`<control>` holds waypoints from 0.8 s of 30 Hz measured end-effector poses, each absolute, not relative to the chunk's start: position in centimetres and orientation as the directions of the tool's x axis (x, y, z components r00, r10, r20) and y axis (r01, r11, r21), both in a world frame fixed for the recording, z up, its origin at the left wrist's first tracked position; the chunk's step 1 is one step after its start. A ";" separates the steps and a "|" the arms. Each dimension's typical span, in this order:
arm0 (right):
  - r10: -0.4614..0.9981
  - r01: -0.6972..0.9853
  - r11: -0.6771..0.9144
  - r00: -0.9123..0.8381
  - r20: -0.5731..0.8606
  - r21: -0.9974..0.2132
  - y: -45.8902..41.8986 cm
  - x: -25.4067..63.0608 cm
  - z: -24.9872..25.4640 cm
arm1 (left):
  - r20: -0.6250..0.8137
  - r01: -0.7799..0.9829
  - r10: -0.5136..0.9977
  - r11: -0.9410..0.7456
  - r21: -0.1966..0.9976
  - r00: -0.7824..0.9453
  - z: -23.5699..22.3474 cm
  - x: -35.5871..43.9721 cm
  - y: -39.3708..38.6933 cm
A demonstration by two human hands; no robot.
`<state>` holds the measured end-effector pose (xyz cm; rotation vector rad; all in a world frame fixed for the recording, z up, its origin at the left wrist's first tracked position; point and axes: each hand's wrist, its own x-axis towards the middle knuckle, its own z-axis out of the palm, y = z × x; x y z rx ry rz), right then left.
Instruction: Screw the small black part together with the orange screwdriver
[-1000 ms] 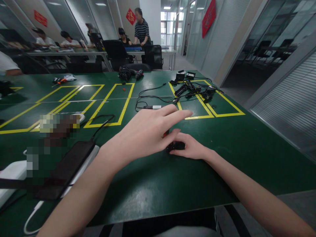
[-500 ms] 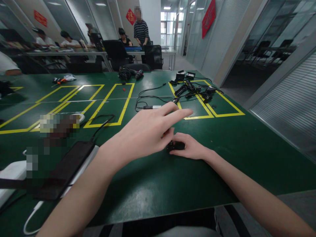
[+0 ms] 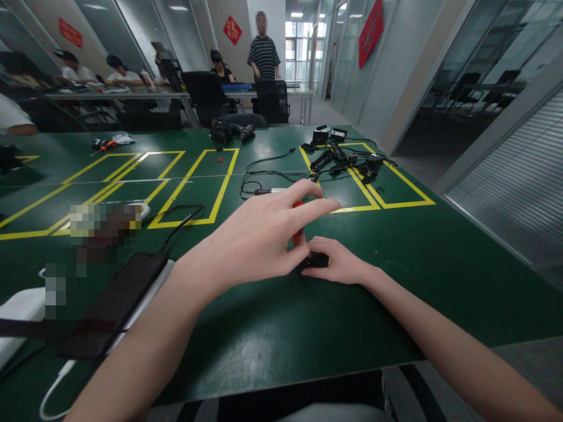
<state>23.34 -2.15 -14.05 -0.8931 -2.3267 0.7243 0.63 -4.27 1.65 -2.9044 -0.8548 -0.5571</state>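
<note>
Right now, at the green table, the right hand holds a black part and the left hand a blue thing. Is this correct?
Not the colour: the head view shows a red thing in the left hand. The right hand does hold a black part at the green table.

I hold one small black part (image 3: pixel 319 259) in my right hand (image 3: pixel 341 262); just above it, a red tool (image 3: pixel 298 238), partly hidden, stands nearly upright in my left hand (image 3: pixel 272 228).

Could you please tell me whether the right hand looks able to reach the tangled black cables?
Probably yes: only green tabletop and yellow tape seem to separate the right hand from the black cables, though it would likely need to release the small black part first.
</note>
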 end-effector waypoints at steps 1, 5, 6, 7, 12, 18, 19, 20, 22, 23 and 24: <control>0.718 0.428 0.636 -0.634 0.287 -0.643 -2.1 23.3 -14.0 | 0.356 0.537 0.515 -0.843 0.045 0.779 1.7 0.6 -4.3; 0.717 0.424 0.635 -0.635 0.288 -0.646 -2.1 23.3 -14.1 | 0.351 0.550 0.533 -0.833 0.059 0.770 1.7 0.6 -4.5; 0.716 0.423 0.637 -0.634 0.292 -0.645 -2.1 23.3 -14.1 | 0.354 0.543 0.526 -0.838 0.058 0.773 1.7 0.6 -4.5; 0.716 0.423 0.638 -0.632 0.295 -0.643 -2.1 23.3 -14.2 | 0.356 0.536 0.518 -0.842 0.053 0.778 1.7 0.7 -4.5; 0.716 0.421 0.637 -0.633 0.294 -0.645 -2.1 23.4 -14.2 | 0.367 0.573 0.539 -0.819 0.020 0.758 1.8 0.7 -4.5; 0.712 0.424 0.642 -0.638 0.292 -0.638 -2.2 23.4 -14.1 | 0.350 0.544 0.520 -0.838 0.033 0.779 1.7 0.6 -4.2; 0.713 0.425 0.641 -0.637 0.292 -0.639 -2.2 23.4 -14.1 | 0.354 0.543 0.519 -0.839 0.037 0.778 1.7 0.6 -4.2; 0.714 0.426 0.640 -0.637 0.291 -0.639 -2.1 23.4 -14.2 | 0.361 0.545 0.520 -0.838 0.038 0.774 1.6 0.6 -4.2; 0.715 0.426 0.639 -0.636 0.291 -0.641 -2.1 23.4 -14.2 | 0.372 0.550 0.522 -0.834 0.035 0.768 1.6 0.6 -4.2; 0.714 0.424 0.640 -0.635 0.294 -0.641 -2.1 23.4 -14.3 | 0.372 0.548 0.519 -0.836 0.034 0.769 1.6 0.6 -4.2; 0.713 0.420 0.642 -0.635 0.298 -0.641 -2.1 23.4 -14.3 | 0.370 0.543 0.515 -0.839 0.034 0.773 1.6 0.6 -4.2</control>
